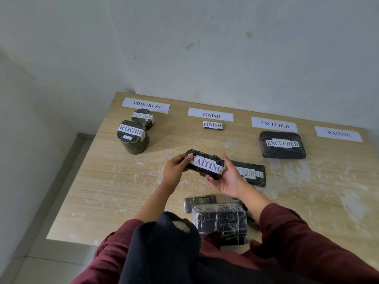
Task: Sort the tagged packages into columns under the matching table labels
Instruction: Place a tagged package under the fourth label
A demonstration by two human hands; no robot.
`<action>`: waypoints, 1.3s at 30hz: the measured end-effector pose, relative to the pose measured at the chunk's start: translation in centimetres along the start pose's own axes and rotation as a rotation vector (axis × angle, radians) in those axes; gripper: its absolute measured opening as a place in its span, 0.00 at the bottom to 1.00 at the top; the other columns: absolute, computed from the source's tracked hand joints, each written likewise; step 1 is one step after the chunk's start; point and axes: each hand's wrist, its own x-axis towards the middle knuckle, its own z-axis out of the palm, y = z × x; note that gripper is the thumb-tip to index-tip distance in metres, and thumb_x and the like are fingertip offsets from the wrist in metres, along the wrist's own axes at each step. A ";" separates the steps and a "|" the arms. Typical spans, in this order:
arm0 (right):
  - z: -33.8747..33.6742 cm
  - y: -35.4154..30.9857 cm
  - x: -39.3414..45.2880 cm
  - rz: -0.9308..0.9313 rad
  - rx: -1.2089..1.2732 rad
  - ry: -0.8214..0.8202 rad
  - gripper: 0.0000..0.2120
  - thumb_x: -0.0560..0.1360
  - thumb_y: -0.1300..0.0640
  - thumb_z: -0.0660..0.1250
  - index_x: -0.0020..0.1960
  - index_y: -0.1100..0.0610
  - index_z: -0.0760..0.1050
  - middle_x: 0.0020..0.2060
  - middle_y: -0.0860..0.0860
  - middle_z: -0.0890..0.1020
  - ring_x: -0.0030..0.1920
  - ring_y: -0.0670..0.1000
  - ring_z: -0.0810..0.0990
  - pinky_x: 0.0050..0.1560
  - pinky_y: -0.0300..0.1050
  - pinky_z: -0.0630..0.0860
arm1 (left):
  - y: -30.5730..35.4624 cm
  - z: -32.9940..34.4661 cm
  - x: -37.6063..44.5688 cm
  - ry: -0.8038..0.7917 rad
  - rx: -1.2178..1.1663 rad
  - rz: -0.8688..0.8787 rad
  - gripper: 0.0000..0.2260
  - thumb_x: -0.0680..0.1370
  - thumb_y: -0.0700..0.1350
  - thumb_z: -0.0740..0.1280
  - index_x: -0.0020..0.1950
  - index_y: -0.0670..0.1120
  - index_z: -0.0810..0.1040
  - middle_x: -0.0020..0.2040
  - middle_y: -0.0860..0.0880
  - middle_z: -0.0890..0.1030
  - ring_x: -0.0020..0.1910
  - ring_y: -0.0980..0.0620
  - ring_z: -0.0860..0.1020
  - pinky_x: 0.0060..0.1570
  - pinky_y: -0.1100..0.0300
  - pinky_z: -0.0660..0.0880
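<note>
Sorting is partly done. Two round packages (133, 137) stand under the PROGRESS label (146, 105), one small packet (212, 125) lies under FINISH (210, 115), and one flat package (282, 144) under EXCLUDED (274, 124). The WAITING label (338, 134) has nothing beneath it.

The left hand (174, 171) and right hand (227, 179) both grip a package tagged WAITING (206, 165), held above the table (102, 181) — not yet placed.

Outstanding: a second EXCLUDED packet (251, 173) lying short of its column, and what appear to be several wrapped packages (220, 221) at the near edge — tags unreadable.
</note>
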 end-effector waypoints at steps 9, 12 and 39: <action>-0.2 -0.2 -1.0 -0.256 -0.220 0.145 0.13 0.72 0.55 0.73 0.53 0.59 0.76 0.37 0.53 0.83 0.31 0.50 0.81 0.35 0.41 0.81 | -0.2 0.9 0.0 -0.022 -0.039 -0.075 0.11 0.76 0.45 0.69 0.53 0.39 0.79 0.45 0.44 0.83 0.44 0.49 0.82 0.43 0.65 0.80; -1.1 -0.6 -1.6 -0.317 -0.073 0.210 0.09 0.73 0.55 0.72 0.51 0.56 0.76 0.43 0.54 0.82 0.39 0.52 0.80 0.43 0.46 0.79 | 0.6 2.9 0.2 -0.101 0.006 -0.079 0.13 0.76 0.47 0.68 0.54 0.39 0.77 0.45 0.44 0.82 0.43 0.48 0.81 0.44 0.60 0.80; -40.8 -20.9 -11.6 -0.531 0.429 0.737 0.23 0.77 0.59 0.68 0.70 0.63 0.67 0.62 0.62 0.76 0.58 0.61 0.78 0.54 0.54 0.77 | -9.7 47.7 7.4 -0.485 1.343 0.377 0.35 0.80 0.60 0.52 0.78 0.46 0.38 0.79 0.47 0.39 0.77 0.47 0.37 0.76 0.49 0.39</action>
